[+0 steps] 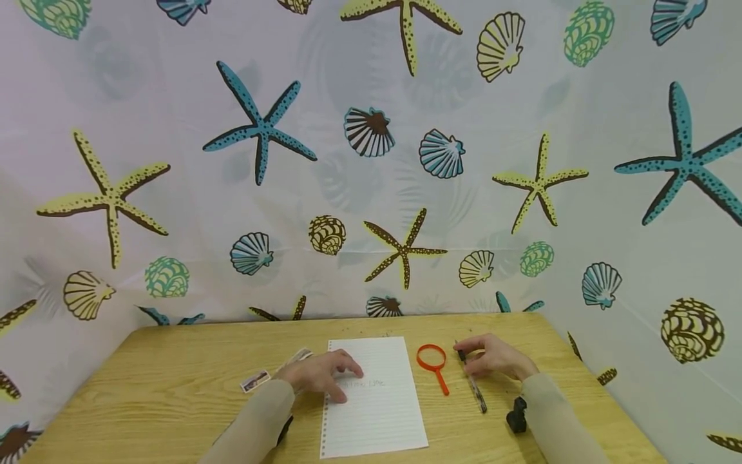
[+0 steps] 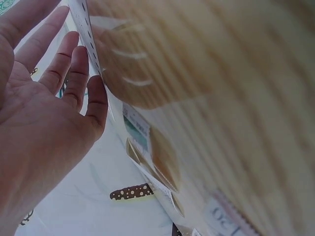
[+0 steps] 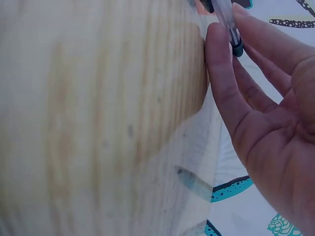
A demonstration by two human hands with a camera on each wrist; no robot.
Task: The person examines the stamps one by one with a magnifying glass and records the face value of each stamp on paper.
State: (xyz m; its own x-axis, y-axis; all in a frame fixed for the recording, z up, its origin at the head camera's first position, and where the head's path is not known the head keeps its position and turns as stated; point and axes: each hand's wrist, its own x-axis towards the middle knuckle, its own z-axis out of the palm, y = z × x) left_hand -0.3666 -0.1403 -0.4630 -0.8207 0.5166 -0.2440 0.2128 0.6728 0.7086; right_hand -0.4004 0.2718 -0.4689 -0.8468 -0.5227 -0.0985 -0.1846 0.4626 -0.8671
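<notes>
My left hand point(image 1: 319, 375) rests with loosely bent, spread fingers over the left side of a lined, hole-punched sheet of paper point(image 1: 382, 419); faint handwriting shows near its fingertips. In the left wrist view the left hand point(image 2: 54, 108) holds nothing, its fingertips close to the paper's punched edge. On the right, my right hand point(image 1: 493, 357) pinches a clear-barrelled pen point(image 1: 476, 394) with a dark cap, which slants over the table. The right wrist view has the pen point(image 3: 227, 19) between thumb and fingers of the right hand point(image 3: 270, 103). Between paper and pen lies a red magnifying glass point(image 1: 442, 381).
Left of the paper lies a small postage stamp point(image 1: 255, 381); another pale slip point(image 1: 300, 356) is partly behind the left hand. A black device point(image 1: 516, 415) sits by the right wrist. A shell-and-starfish patterned curtain point(image 1: 348, 193) surrounds the wooden table point(image 1: 191, 361) at back and sides.
</notes>
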